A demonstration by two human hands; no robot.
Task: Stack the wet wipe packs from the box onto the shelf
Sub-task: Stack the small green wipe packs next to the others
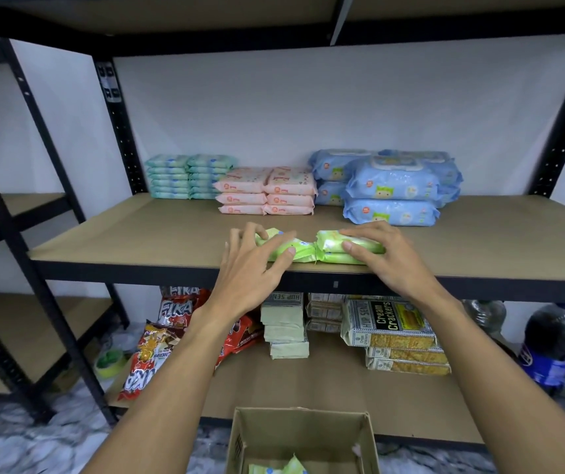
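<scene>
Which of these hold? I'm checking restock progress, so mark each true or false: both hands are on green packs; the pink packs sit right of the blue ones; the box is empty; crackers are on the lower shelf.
1. Both hands are on green packs: true. The left hand and right hand rest on green packs at the shelf front edge.
2. False: the pink packs sit left of the blue packs.
3. False: the box still shows a green pack inside.
4. True: cream crackers are below.

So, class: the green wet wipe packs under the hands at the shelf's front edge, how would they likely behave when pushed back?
The green wet wipe packs look soft: the film wrappers crinkle, so they would probably squash slightly. Glossy film on the bare shelf suggests easy sliding. Lying flat, they seem unlikely to roll or tip.
</scene>
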